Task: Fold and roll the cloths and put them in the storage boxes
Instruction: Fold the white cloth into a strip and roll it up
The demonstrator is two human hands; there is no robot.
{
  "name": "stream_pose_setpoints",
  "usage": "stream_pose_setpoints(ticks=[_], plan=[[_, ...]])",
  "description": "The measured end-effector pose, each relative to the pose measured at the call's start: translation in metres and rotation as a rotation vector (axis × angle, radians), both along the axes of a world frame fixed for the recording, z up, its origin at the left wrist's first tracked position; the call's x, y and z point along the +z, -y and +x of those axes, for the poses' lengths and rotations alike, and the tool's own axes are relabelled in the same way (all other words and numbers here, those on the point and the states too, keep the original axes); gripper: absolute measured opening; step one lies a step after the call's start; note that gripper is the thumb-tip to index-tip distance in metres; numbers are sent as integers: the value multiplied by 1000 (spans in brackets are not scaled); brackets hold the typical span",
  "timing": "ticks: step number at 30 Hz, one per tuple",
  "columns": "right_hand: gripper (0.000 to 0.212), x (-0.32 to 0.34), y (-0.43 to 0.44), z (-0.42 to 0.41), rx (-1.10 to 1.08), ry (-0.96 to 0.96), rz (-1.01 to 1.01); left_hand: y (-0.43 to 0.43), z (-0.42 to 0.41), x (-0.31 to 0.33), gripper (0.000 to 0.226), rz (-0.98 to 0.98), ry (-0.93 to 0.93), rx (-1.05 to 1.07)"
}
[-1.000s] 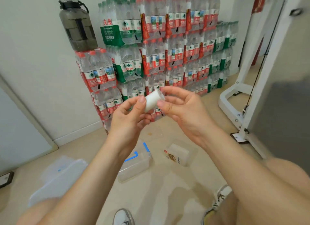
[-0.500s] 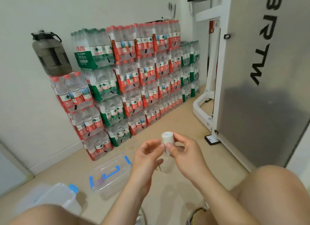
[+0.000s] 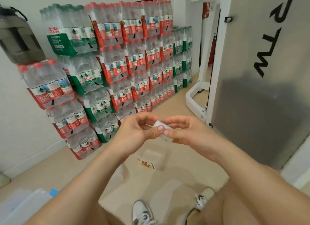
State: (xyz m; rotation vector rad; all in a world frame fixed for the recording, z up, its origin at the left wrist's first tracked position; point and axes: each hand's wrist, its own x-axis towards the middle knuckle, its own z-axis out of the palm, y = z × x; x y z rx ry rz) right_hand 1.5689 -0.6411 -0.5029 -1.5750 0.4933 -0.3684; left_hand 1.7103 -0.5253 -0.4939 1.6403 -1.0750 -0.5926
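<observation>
A small white cloth roll (image 3: 161, 126) is pinched between left hand (image 3: 142, 129) and right hand (image 3: 187, 132), held above a clear box (image 3: 151, 159) on the floor.

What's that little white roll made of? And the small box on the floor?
The white roll looks like soft cloth, matte with no shine, pinched between the left hand and right hand; blur leaves it unsure. The small box seems to be clear plastic, a bit glossy: the floor shows through its walls, and a printed label sits on its side.
</observation>
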Motion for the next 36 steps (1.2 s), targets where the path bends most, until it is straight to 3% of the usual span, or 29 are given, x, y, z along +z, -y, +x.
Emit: stream_pose_setpoints(ticks=[4,8,14,17,22,29,31,36], plan=[[15,11,37,49,132,-121,-65,19,50,-3,10,-15,-20,111],[20,-14,64,111,162,-268,-201,37,105,-20,16,95,140,207],[28,-131,101,195,205,-497,-358,74,177,-97,19,373,543,165],[30,-211,125,212,90,-616,-299,94,206,-153,18,466,640,113],[38,-316,146,219,-116,-723,-103,116,239,-251,13,553,488,132],[52,-376,148,231,-247,-737,-123,128,262,-343,32,529,176,291],[55,-385,149,235,-285,-712,-138,135,268,-358,29,578,218,267],[56,-390,159,246,-311,-709,-159,173,270,-383,33,733,586,27]])
